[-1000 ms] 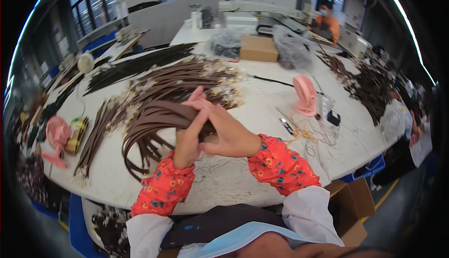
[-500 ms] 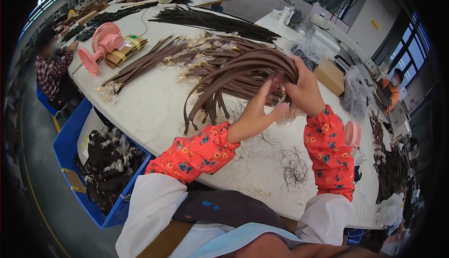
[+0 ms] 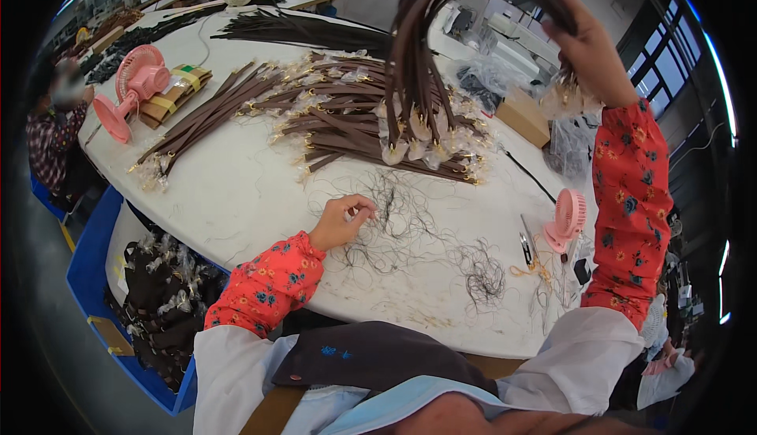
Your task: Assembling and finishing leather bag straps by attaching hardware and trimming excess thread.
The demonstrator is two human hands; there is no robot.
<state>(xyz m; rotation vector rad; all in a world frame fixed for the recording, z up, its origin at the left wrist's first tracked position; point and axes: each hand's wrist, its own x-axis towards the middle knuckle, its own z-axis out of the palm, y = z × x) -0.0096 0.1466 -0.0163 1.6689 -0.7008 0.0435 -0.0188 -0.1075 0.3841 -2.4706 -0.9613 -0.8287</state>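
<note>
High over the right side of the table, my right hand (image 3: 587, 53) is closed round a bundle of brown straps (image 3: 407, 65). The bundle arches to the left, and its ends, with gold hooks in clear plastic wrapping, hang over a heap of similar brown straps (image 3: 347, 102). More wrapped ends dangle below my right hand. Low over the white table (image 3: 260, 222), my left hand (image 3: 344, 222) has its fingers curled together beside loose dark threads (image 3: 394, 218). Whatever may be between those fingers is hidden. Another tangle of threads lies farther right.
Pink fans stand at left (image 3: 136, 88) and right (image 3: 566, 218), with thread snips (image 3: 526, 250) near the right one. A cardboard box (image 3: 522, 117) sits beyond. A blue bin (image 3: 88, 277) of dark wrapped pieces is at lower left; a person (image 3: 57, 131) sits past it.
My right hand has lifted the strap bundle up and to the right. The left hand has come away from the bundle, down to the loose threads, and its fingers have curled.
</note>
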